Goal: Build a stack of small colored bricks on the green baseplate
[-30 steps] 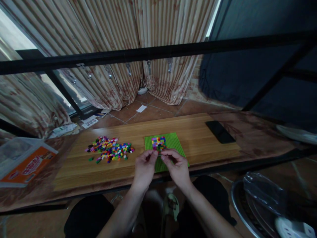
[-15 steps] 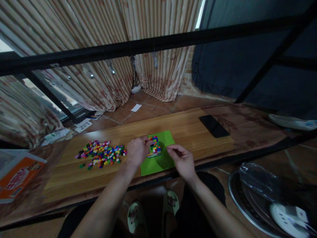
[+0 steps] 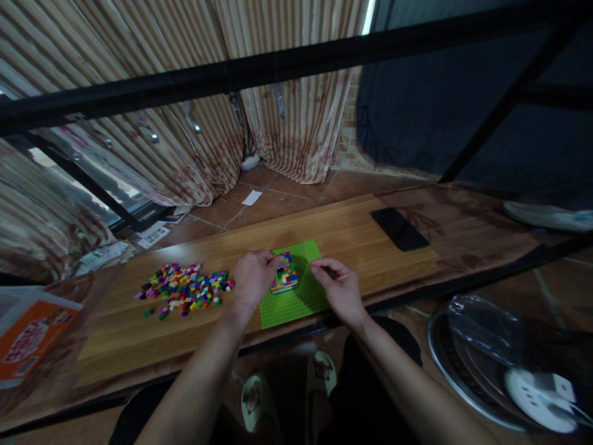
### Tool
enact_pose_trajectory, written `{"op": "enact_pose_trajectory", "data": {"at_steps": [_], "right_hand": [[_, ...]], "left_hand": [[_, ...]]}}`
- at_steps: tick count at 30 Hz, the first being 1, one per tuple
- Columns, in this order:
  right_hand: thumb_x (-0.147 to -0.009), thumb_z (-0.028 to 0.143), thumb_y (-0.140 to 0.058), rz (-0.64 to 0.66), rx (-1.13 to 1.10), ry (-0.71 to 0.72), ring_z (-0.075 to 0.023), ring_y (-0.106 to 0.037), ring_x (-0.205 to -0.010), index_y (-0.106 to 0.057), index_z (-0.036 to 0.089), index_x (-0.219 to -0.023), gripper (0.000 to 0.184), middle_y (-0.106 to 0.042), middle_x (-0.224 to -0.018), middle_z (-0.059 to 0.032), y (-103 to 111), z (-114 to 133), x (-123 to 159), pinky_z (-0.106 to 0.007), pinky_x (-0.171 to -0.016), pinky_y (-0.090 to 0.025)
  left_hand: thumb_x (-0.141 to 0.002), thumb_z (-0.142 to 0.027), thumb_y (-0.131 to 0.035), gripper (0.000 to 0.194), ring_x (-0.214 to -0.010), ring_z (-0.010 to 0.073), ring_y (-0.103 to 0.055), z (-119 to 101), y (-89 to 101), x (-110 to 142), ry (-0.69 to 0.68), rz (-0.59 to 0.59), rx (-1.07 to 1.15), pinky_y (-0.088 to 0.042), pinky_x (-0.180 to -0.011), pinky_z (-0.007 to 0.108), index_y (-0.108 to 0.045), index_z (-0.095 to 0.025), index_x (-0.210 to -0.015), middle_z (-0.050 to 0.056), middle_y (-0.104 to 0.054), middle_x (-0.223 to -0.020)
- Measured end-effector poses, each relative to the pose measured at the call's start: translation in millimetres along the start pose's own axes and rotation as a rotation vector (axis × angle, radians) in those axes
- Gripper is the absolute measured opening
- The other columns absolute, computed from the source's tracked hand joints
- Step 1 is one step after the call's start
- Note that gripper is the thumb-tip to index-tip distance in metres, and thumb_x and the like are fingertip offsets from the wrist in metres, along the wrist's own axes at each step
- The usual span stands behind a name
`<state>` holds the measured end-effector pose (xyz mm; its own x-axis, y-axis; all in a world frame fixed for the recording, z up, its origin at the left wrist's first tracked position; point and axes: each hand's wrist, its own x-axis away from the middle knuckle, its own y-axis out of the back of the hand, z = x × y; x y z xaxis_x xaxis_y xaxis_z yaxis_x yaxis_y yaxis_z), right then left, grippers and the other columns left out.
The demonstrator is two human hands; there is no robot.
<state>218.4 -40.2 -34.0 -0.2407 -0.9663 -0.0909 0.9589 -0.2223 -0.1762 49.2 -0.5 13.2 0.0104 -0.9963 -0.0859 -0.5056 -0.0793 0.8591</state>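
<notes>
A green studded baseplate (image 3: 306, 303) lies on the wooden board, with a low block of multicoloured toy bricks (image 3: 288, 279) built on its left part. My left hand (image 3: 254, 277) reaches in from the left, thumb and forefinger pinched at the upper left of the built bricks. Whatever those fingertips hold is too small to make out. Over the baseplate's right edge, my right hand (image 3: 340, 287) has its thumb and forefinger pressed together, apart from the bricks. Any piece in that pinch cannot be made out. A spread-out pile of loose toy bricks (image 3: 188, 287) lies left of my left hand.
A black phone (image 3: 399, 228) rests on the wooden board (image 3: 338, 219) at the right. An orange-labelled box (image 3: 37, 334) stands at far left. A dark metal bar (image 3: 278, 68) crosses beyond the board. At lower right are a round metal-rimmed tray (image 3: 438, 371) and a white power strip (image 3: 540, 398).
The whole view has shifted slightly. My left fingertips remain at the built bricks, with small finger movements. My right hand keeps its pinch beside the baseplate.
</notes>
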Motion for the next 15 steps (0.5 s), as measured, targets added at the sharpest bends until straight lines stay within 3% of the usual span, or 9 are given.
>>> {"op": "enact_pose_trajectory", "data": {"at_steps": [8, 12, 15], "right_hand": [[-0.077, 0.029, -0.061, 0.068, 0.122, 0.113, -0.0167, -0.063, -0.078, -0.071, 0.019, -0.086, 0.017, -0.071, -0.084, -0.0033, -10, -7, -19, -0.031, -0.076, -0.049], [-0.079, 0.020, -0.056, 0.183, 0.278, 0.205, -0.0165, -0.062, -0.090, -0.069, 0.022, -0.107, 0.032, -0.069, -0.107, -0.0047, -16, -16, -28, -0.033, -0.083, -0.049], [-0.078, 0.015, -0.053, 0.274, 0.332, 0.238, -0.0160, -0.062, -0.093, -0.067, 0.024, -0.111, 0.036, -0.067, -0.111, -0.0038, -22, -21, -32, -0.033, -0.087, -0.048]], "left_hand": [[-0.076, -0.052, -0.059, 0.036, -0.055, 0.0152, -0.054, -2, 0.9, 0, 0.168, -0.007, 0.026, -0.030, -0.052, 0.025, -0.070, -0.020, -0.065, 0.001, -0.060, -0.053], [-0.072, -0.057, -0.061, 0.038, -0.056, 0.0169, -0.056, 1, 1.1, -4, 0.223, 0.010, 0.041, -0.031, -0.051, 0.026, -0.069, -0.021, -0.062, 0.002, -0.061, -0.053], [-0.070, -0.057, -0.062, 0.038, -0.058, 0.0187, -0.058, 2, 0.3, -5, 0.252, 0.001, 0.033, -0.031, -0.050, 0.027, -0.070, -0.020, -0.063, 0.003, -0.061, -0.053]]}}
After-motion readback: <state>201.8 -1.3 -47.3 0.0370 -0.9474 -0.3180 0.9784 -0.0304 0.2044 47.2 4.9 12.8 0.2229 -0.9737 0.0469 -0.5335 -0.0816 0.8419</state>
